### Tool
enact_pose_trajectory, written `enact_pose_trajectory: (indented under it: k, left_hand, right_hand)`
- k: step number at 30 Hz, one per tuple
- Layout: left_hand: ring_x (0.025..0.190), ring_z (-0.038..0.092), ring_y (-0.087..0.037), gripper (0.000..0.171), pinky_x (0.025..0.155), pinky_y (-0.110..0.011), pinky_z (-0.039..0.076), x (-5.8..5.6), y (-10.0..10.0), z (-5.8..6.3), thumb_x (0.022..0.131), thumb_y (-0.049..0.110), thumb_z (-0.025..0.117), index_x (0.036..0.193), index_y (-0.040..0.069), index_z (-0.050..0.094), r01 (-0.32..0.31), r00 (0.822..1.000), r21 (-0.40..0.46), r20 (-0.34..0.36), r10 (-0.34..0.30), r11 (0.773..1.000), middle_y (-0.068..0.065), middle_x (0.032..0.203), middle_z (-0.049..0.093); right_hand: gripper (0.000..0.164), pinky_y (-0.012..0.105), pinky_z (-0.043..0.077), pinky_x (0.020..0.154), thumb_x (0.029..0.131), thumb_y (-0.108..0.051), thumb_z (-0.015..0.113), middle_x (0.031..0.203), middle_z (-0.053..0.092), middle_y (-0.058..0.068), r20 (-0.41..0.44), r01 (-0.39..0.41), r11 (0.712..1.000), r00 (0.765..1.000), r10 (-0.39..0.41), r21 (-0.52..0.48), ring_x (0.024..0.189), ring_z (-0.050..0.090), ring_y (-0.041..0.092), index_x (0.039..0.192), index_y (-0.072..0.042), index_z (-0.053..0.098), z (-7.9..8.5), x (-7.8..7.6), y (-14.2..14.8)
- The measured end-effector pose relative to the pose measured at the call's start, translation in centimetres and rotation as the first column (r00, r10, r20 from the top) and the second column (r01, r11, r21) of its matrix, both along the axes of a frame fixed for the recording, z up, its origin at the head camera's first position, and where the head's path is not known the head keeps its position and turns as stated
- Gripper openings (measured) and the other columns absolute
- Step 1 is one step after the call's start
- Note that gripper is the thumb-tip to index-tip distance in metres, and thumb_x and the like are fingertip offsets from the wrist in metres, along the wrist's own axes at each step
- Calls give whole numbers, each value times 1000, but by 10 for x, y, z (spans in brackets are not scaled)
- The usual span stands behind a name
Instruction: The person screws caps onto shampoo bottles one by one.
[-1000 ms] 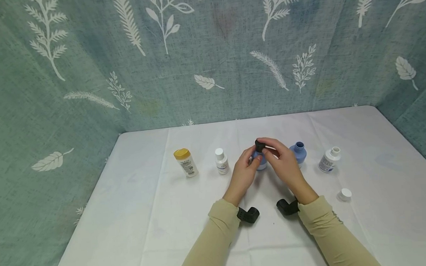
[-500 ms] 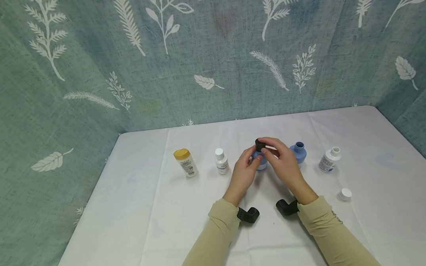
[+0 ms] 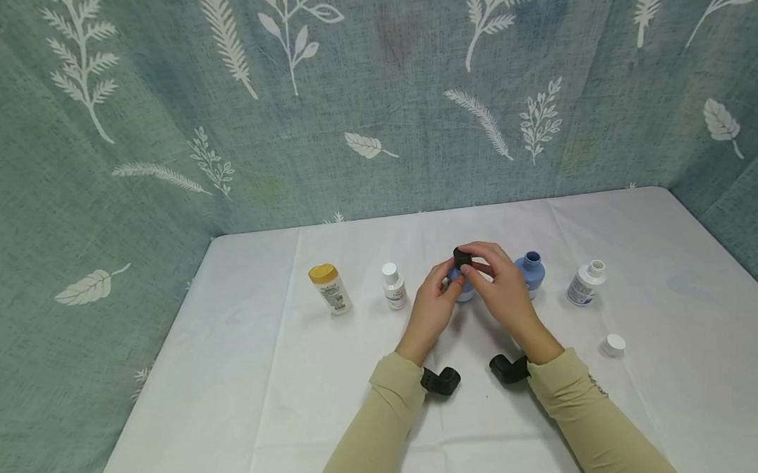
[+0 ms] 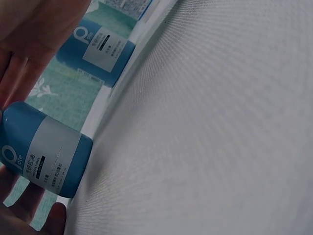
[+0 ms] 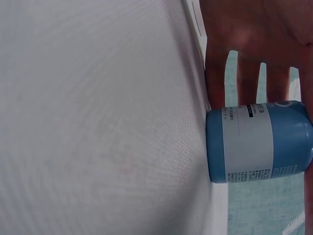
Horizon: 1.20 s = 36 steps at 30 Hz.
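Held bottle: a blue bottle [image 4: 46, 152] with a pale label, upright on the white-covered counter [image 3: 233, 398], between the two hands; its contents are hidden by the opaque wall.
Left hand [image 3: 430, 310]: its fingers are curled round the side of the blue bottle.
Right hand [image 3: 508, 291]: its fingers and thumb pinch the black cap [image 3: 462, 257] at the bottle's top (whether it is fully seated cannot be told).
Second blue bottle: just beyond the right hand stands another blue bottle [image 3: 532, 273], uncapped, its round mouth showing dark; what it holds cannot be seen.
White bottle, right: an open white bottle [image 3: 584, 286] with a printed label stands farther right, contents likewise out of sight.
Loose cap: a white cap [image 3: 613, 345] lies on the counter, nearer the person than that bottle.
Left side: a small white-capped bottle [image 3: 395, 294] stands near the left hand; farther left is a pale bottle with a yellow cap [image 3: 323, 273] (both closed).
Behind: a green leaf-patterned cloth [image 3: 312, 151].
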<state>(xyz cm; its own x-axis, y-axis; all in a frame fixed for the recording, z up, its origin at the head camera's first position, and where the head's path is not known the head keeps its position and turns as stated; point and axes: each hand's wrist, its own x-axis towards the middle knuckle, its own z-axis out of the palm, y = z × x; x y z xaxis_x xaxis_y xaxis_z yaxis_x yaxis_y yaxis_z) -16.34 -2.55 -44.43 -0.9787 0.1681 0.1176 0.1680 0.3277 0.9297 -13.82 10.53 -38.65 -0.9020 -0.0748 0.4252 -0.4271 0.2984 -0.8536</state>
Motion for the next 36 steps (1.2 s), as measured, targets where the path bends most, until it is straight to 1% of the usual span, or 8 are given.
enact_pose_trajectory:
  k: [6,9,12,17,20,28,36]
  left_hand:
    - [127,41,-10,41,102,-37,37,0,0,0,94,31,52,133,25,48,3,1000,6,0,-3,1000,7,133,50]
    - [127,40,-10,41,103,-37,36,1,0,1,94,32,51,134,25,48,5,1000,4,4,-5,1000,7,133,49]
    - [128,40,-11,42,103,-38,35,1,0,2,93,33,52,134,24,47,8,1000,2,1,-8,1000,6,134,49]
    - [127,40,-8,41,104,-36,34,1,0,2,94,33,51,134,23,47,13,1000,-6,-6,-13,1000,7,134,48]
    - [127,40,-8,41,104,-35,34,0,0,1,94,33,51,134,22,47,14,1000,-12,-15,-14,1000,6,133,48]
    - [125,41,-9,40,104,-34,34,1,1,3,94,29,51,133,21,48,2,1000,-19,-29,-3,1000,5,131,48]
    - [120,45,-9,37,99,-33,39,0,2,3,92,24,52,129,21,50,-13,1000,-9,-23,12,1000,5,127,50]
  right_hand:
    - [30,42,45,93,89,0,56,122,52,16,21,4,1000,1000,-4,-6,115,49,26,119,2,57,1,1,0]
    - [30,41,44,94,90,0,54,125,52,15,34,-3,1000,999,3,-17,118,49,26,120,1,57,1,1,0]
    - [32,38,43,95,91,0,51,128,53,13,45,-17,1000,999,17,-15,119,49,24,122,-1,57,0,2,1]
    - [34,30,43,96,92,0,49,129,54,10,57,-52,999,997,52,-2,119,51,21,126,-4,55,-1,1,4]
    - [34,29,43,96,92,0,50,128,54,11,53,-67,998,996,68,-15,118,51,23,125,-3,55,0,1,4]
    - [32,34,43,96,90,2,53,125,53,17,38,-66,997,997,68,-48,116,51,27,122,3,55,0,0,3]
    - [32,40,44,95,88,0,57,122,54,16,46,-41,998,998,42,-40,114,51,26,120,2,56,0,0,1]
